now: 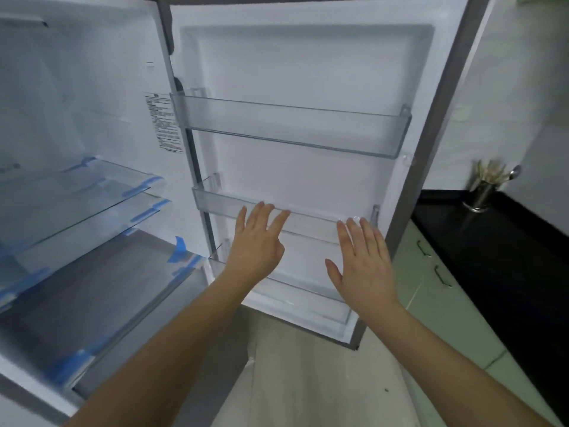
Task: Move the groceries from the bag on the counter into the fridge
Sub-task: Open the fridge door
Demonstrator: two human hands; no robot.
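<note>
Fingers (278, 218) spread before bare door bin (215, 208)

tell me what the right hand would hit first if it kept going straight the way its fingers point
Most likely the clear plastic middle door shelf: the open right hand points up and forward at its right end, fingertips already at the front rail. Depth is unclear from one view, so contact may already exist.

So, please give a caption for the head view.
Both open hands, left and right, reach toward the fridge door's bins.
</note>
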